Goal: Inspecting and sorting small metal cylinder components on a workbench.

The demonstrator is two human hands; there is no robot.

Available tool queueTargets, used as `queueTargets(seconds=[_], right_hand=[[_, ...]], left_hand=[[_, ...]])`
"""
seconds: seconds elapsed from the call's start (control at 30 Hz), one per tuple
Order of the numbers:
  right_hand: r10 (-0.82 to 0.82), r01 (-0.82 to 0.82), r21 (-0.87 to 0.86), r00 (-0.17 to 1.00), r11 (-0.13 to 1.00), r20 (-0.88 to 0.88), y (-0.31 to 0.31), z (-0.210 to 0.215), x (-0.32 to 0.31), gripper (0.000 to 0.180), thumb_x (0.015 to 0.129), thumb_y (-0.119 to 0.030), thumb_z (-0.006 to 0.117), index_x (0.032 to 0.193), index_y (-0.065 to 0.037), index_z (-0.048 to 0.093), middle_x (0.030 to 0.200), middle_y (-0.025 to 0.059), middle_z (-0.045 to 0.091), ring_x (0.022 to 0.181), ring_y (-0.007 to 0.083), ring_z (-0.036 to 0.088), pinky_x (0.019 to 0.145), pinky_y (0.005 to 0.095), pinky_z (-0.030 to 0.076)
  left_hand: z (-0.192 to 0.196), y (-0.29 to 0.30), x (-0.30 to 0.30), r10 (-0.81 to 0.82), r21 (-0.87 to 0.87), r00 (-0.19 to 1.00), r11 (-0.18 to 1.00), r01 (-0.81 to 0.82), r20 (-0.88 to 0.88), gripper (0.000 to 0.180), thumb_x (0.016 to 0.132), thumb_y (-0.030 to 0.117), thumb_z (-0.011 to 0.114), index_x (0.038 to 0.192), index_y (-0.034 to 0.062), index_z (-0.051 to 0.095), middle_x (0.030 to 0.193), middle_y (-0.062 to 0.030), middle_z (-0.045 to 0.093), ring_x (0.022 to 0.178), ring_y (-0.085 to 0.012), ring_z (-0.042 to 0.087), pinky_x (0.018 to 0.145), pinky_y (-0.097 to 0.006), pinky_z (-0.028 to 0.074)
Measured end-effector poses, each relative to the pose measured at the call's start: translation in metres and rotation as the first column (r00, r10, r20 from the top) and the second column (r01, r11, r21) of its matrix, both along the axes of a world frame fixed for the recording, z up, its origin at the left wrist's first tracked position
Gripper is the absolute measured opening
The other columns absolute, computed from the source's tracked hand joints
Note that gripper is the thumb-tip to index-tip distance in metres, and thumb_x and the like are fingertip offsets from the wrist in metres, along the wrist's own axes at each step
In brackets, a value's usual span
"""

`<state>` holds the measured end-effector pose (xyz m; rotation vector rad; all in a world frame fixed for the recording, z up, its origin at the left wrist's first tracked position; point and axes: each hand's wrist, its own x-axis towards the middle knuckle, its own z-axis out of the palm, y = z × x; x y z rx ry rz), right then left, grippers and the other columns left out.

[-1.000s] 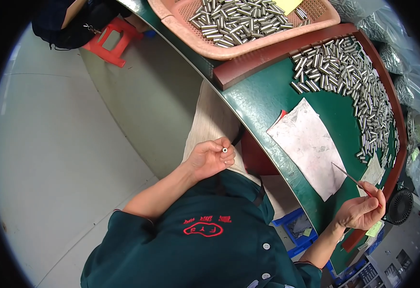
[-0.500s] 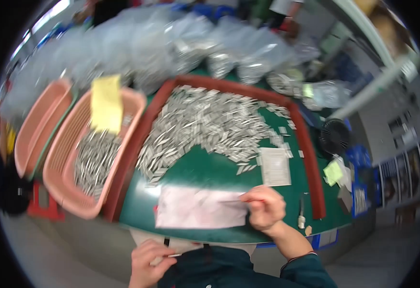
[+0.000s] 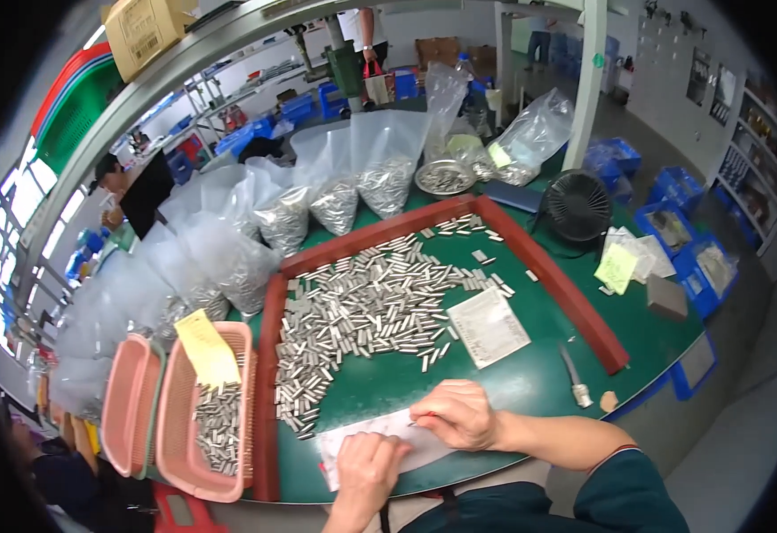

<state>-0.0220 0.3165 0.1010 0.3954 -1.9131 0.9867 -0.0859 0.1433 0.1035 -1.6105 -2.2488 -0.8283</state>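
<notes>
A pale, pinkish-white strip, cloth or paper, lies along the near edge of the green table. My left hand rests over its left part with the fingers curled; whatever they may hold is hidden. Over the right part, my right hand pinches a thin item with a red part, mostly covered by the fingers. Beyond both hands spreads a pile of small grey metal pieces, short and bar-shaped. A white printed card lies right of the pile.
Dark red rails frame the pile. Pink baskets stand left, one holding metal pieces and a yellow paper. Filled clear bags line the back. A black fan and a knife-like tool are at right.
My left hand has come up from below the table edge onto the strip, and my right hand is now closer to it. The head view has turned, and the strip lies tilted in it.
</notes>
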Motion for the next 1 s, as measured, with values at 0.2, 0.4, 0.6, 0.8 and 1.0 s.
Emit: queueTargets(seconds=[0.2, 0.4, 0.6, 0.8, 1.0], right_hand=[[-0.004, 0.005, 0.023, 1.0, 1.0, -0.013, 0.001, 0.003, 0.0, 0.017, 0.071, -0.005, 0.067, 0.084, -0.002, 0.057, 0.07, 0.0066, 0.062, 0.056, 0.0199, 0.059, 0.046, 0.0284, 0.042], [-0.031, 0.032, 0.03, 0.999, 0.999, -0.04, 0.001, 0.001, -0.002, 0.016, 0.071, -0.005, 0.067, 0.083, -0.002, 0.058, 0.068, 0.0061, 0.061, 0.054, 0.0194, 0.058, 0.046, 0.0279, 0.042], [-0.033, 0.034, 0.023, 0.999, 0.999, -0.02, 0.002, 0.001, -0.003, 0.014, 0.073, -0.007, 0.066, 0.083, -0.002, 0.059, 0.067, 0.0062, 0.06, 0.055, 0.0195, 0.058, 0.047, 0.0276, 0.042], [-0.042, 0.043, 0.01, 0.998, 0.999, -0.052, 0.001, -0.001, -0.003, 0.015, 0.073, -0.007, 0.066, 0.084, -0.002, 0.059, 0.068, 0.0063, 0.06, 0.055, 0.0196, 0.058, 0.047, 0.0279, 0.042], [-0.051, 0.052, 0.005, 0.998, 0.999, -0.048, 0.001, -0.001, -0.003, 0.015, 0.072, -0.007, 0.066, 0.084, -0.002, 0.058, 0.066, 0.006, 0.06, 0.053, 0.0197, 0.057, 0.046, 0.0279, 0.042]], left_hand=[[-0.01, -0.002, -0.005, 0.012, -0.027, 0.999, 1.0, -0.011, 0.032, 0.014, 0.069, 0.01, 0.068, 0.078, 0.0061, 0.059, 0.067, -0.0042, 0.051, 0.062, -0.0213, 0.049, 0.058, -0.032, 0.037], [-0.003, -0.005, -0.008, 0.015, -0.047, 0.999, 0.999, -0.016, -0.037, 0.014, 0.07, 0.011, 0.068, 0.078, 0.0059, 0.058, 0.066, -0.0043, 0.05, 0.061, -0.0216, 0.049, 0.058, -0.032, 0.036], [-0.003, -0.004, -0.014, -0.056, -0.199, 0.998, 0.979, 0.048, -0.036, 0.014, 0.068, 0.012, 0.069, 0.073, 0.0058, 0.057, 0.063, -0.0048, 0.049, 0.059, -0.021, 0.048, 0.056, -0.032, 0.035], [0.027, 0.003, -0.023, 0.002, 0.046, 0.808, 0.998, -0.036, 0.589, 0.011, 0.073, -0.001, 0.064, 0.084, -0.0012, 0.061, 0.074, -0.0087, 0.063, 0.063, -0.0152, 0.059, 0.061, -0.024, 0.047], [0.033, 0.038, -0.068, -0.39, 0.367, -0.035, 0.889, -0.273, 0.92, 0.019, 0.086, 0.006, 0.051, 0.103, -0.0009, 0.053, 0.081, -0.0052, 0.057, 0.07, -0.0097, 0.053, 0.062, -0.023, 0.044]])
